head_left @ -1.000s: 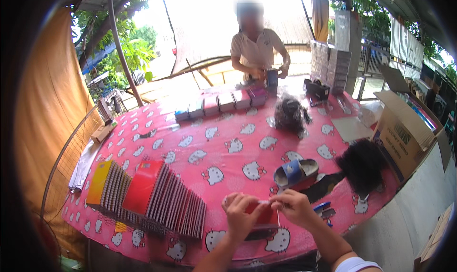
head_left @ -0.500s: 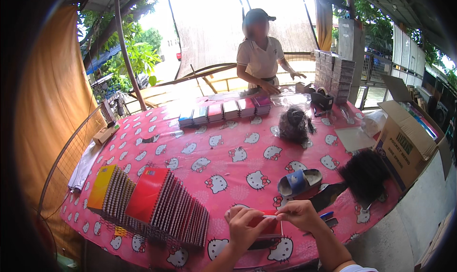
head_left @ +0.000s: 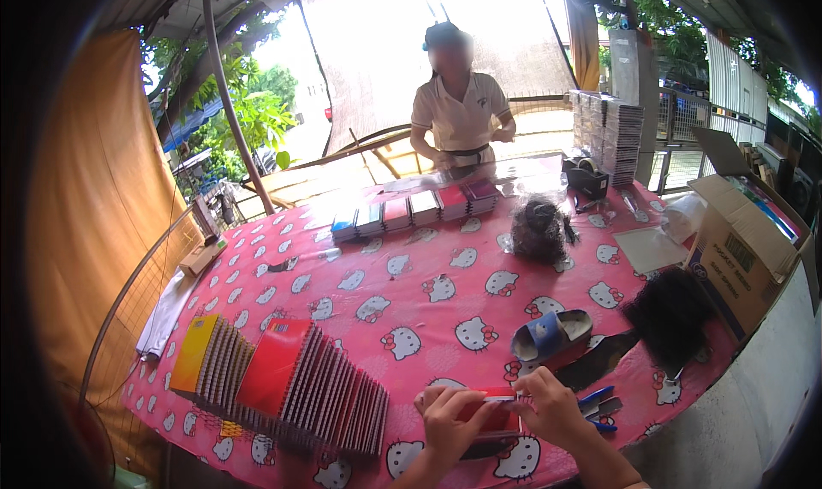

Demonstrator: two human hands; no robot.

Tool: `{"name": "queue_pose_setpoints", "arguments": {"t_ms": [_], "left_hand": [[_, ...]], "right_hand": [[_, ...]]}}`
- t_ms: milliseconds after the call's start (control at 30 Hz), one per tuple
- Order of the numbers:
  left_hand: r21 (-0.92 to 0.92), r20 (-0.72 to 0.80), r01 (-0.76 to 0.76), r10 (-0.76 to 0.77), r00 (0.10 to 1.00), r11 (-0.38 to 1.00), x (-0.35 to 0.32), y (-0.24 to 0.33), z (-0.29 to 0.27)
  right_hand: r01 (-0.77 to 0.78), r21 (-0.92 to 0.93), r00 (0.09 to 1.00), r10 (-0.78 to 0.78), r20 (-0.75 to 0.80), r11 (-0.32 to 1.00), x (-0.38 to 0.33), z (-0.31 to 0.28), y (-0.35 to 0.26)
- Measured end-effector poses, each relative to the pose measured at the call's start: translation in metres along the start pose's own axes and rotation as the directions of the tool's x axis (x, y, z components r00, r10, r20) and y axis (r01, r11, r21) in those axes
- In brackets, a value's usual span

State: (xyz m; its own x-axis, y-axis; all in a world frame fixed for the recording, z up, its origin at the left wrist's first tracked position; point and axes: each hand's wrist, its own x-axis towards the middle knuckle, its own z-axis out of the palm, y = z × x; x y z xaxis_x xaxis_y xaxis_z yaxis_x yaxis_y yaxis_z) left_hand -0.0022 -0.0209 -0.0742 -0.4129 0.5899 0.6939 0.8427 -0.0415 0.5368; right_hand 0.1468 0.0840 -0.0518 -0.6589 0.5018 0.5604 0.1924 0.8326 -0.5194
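At the near edge of the pink patterned table (head_left: 342,292), my left hand (head_left: 449,420) and my right hand (head_left: 552,408) both grip a small red notebook (head_left: 495,408). The left hand covers its left side, the right hand pinches its right end. A dark cover lies under the notebook. Just right of my right hand lie blue pens (head_left: 599,399). To the left stands a fanned row of spiral notebooks (head_left: 317,390) with red and orange covers.
A tape roll holder (head_left: 552,335) sits beyond my hands, a black bundle (head_left: 672,313) to the right. A cardboard box (head_left: 745,249) stands at the right edge. Small notebook stacks (head_left: 419,211) line the far side, where another person (head_left: 458,112) stands.
The view has tilted up, so my hands sit lower in the picture. Both hands keep hold of the red notebook. The person across the table now stands more upright.
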Motion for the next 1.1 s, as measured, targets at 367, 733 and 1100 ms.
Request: {"name": "queue_pose_setpoints", "arguments": {"t_ms": [367,733,1100], "left_hand": [[-0.08,0.02,0.039,-0.038,0.999,0.996,-0.004,-0.007,0.004],[-0.063,0.029,0.045,-0.043,0.999,0.997,-0.005,-0.008,0.006],[-0.063,0.017,-0.047,0.048,0.999,0.997,-0.007,-0.01,0.0]], "right_hand": [[-0.072,0.011,0.996,0.072,0.052,0.997,0.005,-0.004,-0.011],[-0.02,0.015,0.999,0.019,0.042,1.0,0.011,0.006,-0.01],[0.13,-0.01,0.988,-0.129,0.083,0.991,0.02,-0.006,0.022]]}}
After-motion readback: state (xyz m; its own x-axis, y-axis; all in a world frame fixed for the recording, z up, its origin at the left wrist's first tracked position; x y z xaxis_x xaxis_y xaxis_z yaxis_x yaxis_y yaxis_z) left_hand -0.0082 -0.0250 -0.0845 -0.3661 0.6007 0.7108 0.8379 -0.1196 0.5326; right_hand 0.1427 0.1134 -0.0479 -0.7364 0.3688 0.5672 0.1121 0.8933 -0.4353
